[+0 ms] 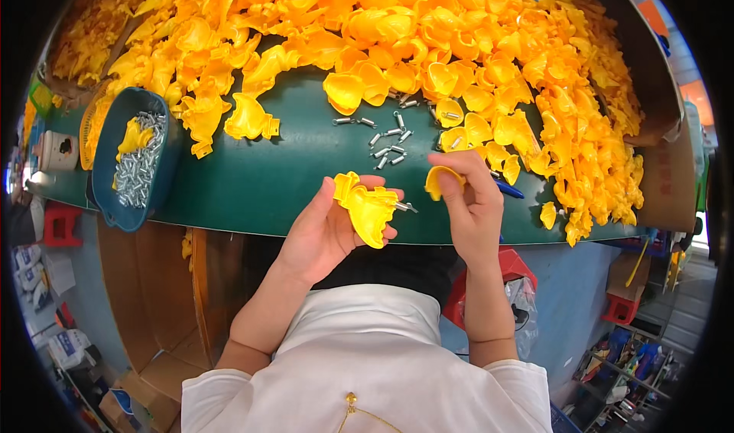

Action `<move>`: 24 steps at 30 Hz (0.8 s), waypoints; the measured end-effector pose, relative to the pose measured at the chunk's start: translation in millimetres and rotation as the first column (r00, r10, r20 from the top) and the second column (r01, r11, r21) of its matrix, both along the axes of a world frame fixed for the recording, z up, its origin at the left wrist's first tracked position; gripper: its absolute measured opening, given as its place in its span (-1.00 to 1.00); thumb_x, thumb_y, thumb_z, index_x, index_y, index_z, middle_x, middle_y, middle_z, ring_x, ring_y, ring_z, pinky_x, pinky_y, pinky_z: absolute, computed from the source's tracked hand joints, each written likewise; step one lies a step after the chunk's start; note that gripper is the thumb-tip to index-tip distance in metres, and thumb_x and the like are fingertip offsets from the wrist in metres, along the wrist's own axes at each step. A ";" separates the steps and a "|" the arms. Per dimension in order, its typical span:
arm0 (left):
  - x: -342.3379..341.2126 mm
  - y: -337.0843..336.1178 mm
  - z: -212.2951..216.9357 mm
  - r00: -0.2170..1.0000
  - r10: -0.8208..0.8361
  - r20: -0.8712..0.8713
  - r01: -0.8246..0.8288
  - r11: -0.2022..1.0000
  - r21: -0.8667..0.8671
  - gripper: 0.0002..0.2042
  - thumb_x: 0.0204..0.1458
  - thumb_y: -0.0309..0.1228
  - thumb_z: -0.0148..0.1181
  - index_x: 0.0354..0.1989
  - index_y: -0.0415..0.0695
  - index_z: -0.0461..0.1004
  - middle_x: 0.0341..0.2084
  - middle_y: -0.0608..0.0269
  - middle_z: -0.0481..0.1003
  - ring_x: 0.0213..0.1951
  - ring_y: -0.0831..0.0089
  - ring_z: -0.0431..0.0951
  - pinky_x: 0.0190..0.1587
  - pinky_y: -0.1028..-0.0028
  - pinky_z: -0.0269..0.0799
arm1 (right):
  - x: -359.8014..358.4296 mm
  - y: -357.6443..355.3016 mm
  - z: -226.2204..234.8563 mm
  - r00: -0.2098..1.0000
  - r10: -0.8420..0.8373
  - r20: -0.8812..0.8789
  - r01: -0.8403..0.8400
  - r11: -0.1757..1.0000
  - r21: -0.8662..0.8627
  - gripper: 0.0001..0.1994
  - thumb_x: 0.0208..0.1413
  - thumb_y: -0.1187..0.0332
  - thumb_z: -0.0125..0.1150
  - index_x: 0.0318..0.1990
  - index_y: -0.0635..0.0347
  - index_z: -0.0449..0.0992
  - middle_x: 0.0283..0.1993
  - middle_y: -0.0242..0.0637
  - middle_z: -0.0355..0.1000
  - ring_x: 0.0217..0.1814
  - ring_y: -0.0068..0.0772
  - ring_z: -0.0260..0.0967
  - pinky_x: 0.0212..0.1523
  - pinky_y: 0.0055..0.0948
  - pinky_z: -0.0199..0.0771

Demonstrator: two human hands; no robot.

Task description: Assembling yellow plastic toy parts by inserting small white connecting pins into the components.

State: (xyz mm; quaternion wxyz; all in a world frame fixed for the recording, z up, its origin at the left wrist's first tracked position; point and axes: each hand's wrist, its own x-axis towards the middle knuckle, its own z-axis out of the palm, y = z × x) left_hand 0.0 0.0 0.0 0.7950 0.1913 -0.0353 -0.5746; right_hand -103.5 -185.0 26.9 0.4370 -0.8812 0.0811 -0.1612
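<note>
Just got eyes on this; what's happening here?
A person's left hand holds a yellow shell, with a spring showing at its right edge. The right hand pinches a small yellow cup. Loose springs lie ahead on the green table; more fill the blue tub at left. Yellow pieces are heaped beyond.
</note>
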 end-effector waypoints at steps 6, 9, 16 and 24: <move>-4.6 -6.7 8.4 0.999 -0.001 0.041 -0.004 0.990 0.139 -0.37 0.17 0.10 -0.32 0.14 -0.26 0.17 0.03 -0.11 0.32 -0.12 0.12 0.49 -0.03 0.22 0.42 | 11.7 23.0 16.3 0.946 -0.288 0.149 0.135 0.767 0.628 -0.84 0.00 0.68 0.09 -0.24 0.30 0.39 -0.24 -0.29 0.31 -0.17 -0.47 0.32 -0.15 -0.54 0.37; -5.9 -6.6 8.2 1.000 -0.006 0.030 0.003 0.994 0.110 -0.46 0.22 -0.01 -0.33 0.11 -0.24 0.22 0.02 -0.04 0.35 -0.08 0.12 0.49 0.01 0.25 0.41 | 10.8 16.2 11.9 0.983 -0.075 0.167 0.083 0.996 -0.044 -0.87 -0.04 0.72 0.07 -0.35 0.32 0.37 -0.27 -0.27 0.35 -0.13 -0.42 0.38 -0.12 -0.52 0.38; -9.3 -5.0 4.8 0.999 -0.027 0.019 0.025 0.997 0.074 -0.47 0.22 0.00 -0.34 0.09 -0.23 0.20 -0.02 0.06 0.37 -0.07 0.14 0.49 0.02 0.24 0.41 | 15.7 37.1 2.6 0.960 -0.132 0.246 0.025 0.919 0.394 -0.83 -0.16 0.74 0.10 -0.40 0.31 0.36 -0.29 -0.13 0.46 -0.24 -0.29 0.50 -0.23 -0.48 0.48; -11.6 -6.4 10.2 1.000 0.004 0.024 -0.006 0.995 0.104 -0.47 0.23 -0.01 -0.36 0.09 -0.23 0.20 -0.02 0.10 0.37 0.00 0.26 0.44 0.07 0.23 0.37 | 17.8 38.1 0.2 0.926 -0.149 0.346 0.091 0.979 0.181 -0.81 -0.29 0.73 0.17 -0.49 0.27 0.39 -0.37 -0.11 0.49 -0.27 -0.26 0.51 -0.29 -0.46 0.48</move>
